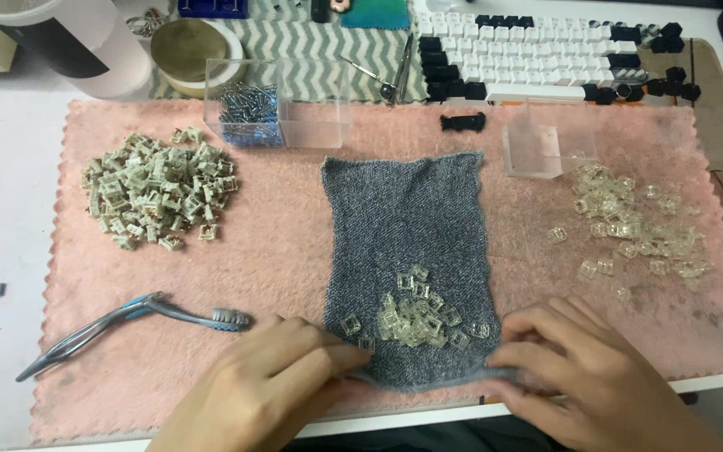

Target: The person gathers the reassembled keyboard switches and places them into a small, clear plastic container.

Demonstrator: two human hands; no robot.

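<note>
A grey cloth (pixel 407 209) lies on a pink towel (pixel 278 218). Several clear plastic switch housings (pixel 416 314) are heaped on the cloth's near end. My left hand (pixel 265 385) pinches the cloth's near left corner. My right hand (pixel 596 377) grips the near right corner, fingers curled over the edge. Both hands sit at the table's front edge.
A pile of beige switch parts (pixel 156 192) sits at left, scattered clear housings (pixel 629 230) at right. A blue-grey toothbrush (pixel 140 322) lies near my left hand. Clear boxes (pixel 278 113) (pixel 546 146), a black puller (pixel 464 122), tweezers (pixel 378 75) and a keyboard (pixel 554 50) are behind.
</note>
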